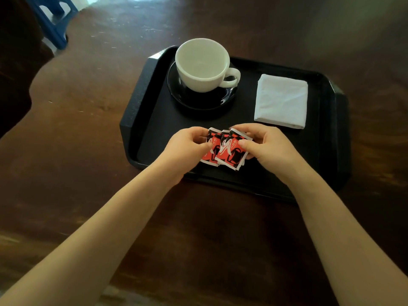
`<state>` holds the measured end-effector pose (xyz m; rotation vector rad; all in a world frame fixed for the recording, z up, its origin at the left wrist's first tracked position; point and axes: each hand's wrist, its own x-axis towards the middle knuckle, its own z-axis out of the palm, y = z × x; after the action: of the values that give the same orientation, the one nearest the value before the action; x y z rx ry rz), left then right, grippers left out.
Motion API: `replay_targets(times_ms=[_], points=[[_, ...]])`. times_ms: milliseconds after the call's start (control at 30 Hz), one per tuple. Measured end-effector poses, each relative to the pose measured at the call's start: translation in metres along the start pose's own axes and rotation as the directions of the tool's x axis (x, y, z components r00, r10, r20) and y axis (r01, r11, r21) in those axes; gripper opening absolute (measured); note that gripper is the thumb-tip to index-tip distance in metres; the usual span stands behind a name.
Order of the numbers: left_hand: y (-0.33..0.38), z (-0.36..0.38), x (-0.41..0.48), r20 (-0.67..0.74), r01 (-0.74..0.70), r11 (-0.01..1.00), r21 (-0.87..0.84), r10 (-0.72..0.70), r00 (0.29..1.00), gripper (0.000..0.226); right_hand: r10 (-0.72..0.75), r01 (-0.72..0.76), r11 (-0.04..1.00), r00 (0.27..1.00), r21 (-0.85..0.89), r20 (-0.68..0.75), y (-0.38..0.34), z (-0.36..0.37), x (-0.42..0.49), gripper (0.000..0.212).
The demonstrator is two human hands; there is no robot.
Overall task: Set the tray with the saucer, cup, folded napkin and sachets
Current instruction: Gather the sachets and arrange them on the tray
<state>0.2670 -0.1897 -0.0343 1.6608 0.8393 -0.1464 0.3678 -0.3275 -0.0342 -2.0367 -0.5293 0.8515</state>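
A black tray [141, 111] lies on the dark wooden table. At its back left a black saucer [205, 101] carries an empty white cup [202, 65], handle pointing right. A folded white napkin [281, 101] lies at the tray's back right. Over the tray's front middle, three red, black and white sachets [225, 150] are fanned out and overlapping. My left hand [187, 146] pinches their left side and my right hand [268, 144] pinches their right side. I cannot tell whether the sachets touch the tray floor.
The brown wooden table [88, 89] surrounds the tray. A blue piece of furniture [51, 23] stands on the pale floor at the far left, past the table's edge. A dark shape [15, 62] fills the left edge of the view.
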Motion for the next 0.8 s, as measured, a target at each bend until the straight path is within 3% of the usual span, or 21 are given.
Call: replay_targets(times_ms=[167,333,533,633,733,800], points=[[-0.001,-0.005,0.010,-0.048,-0.078,0.948,0.309,0.098,0.994,0.042,-0.048,0.034,0.990,0.993,-0.137,-0.105,0.008,0.009,0.006,0.038],[-0.006,-0.011,0.011,-0.070,-0.127,0.904,0.407,0.170,0.983,0.043,-0.129,0.063,0.955,0.969,-0.290,-0.213,0.015,0.015,0.000,0.035],[-0.012,-0.014,0.003,-0.047,-0.227,0.781,0.582,0.311,0.949,0.055,-0.196,0.052,0.876,0.947,-0.479,-0.255,0.022,0.023,-0.007,0.040],[-0.014,-0.017,-0.001,0.049,-0.274,0.698,0.662,0.324,0.945,0.070,-0.238,0.106,0.836,0.954,-0.539,-0.181,0.020,0.020,-0.012,0.058],[-0.015,-0.018,0.000,0.152,-0.341,0.646,0.683,0.331,0.931,0.078,-0.217,0.178,0.724,0.976,-0.667,0.025,0.017,0.014,-0.017,0.090],[-0.015,-0.017,0.001,0.171,-0.359,0.633,0.686,0.339,0.925,0.078,-0.212,0.223,0.669,0.972,-0.709,0.105,0.017,0.012,-0.015,0.094]])
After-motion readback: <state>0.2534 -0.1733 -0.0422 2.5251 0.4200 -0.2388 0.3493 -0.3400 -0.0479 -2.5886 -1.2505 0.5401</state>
